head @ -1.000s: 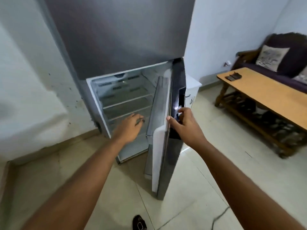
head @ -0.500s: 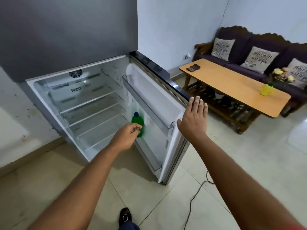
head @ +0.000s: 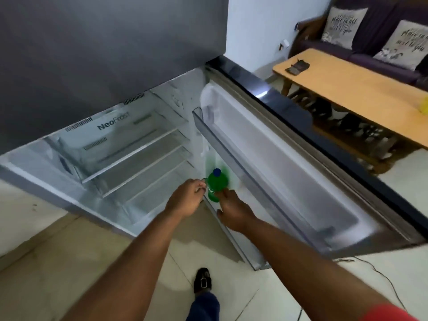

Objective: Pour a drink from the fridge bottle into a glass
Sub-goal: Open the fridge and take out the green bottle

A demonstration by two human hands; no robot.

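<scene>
Green bottle (head: 214,186) (blue-capped), between both grips, touching.

The lower half of the green bottle (head: 214,185) sat behind the right hand (head: 234,213) and the door shelf, so its base and label could not be read. The left hand (head: 186,196) showed only its back; its fingertips were turned away, and whether they touched the bottle could not be told. The fridge door (head: 301,144) was smeared with motion blur. At the right edge of the frame the wooden table (head: 361,89) and the sofa (head: 370,42) were cut off, and a yellow object (head: 424,105) showed only a sliver. The dark item (head: 297,67) on the table was too small to identify.
</scene>
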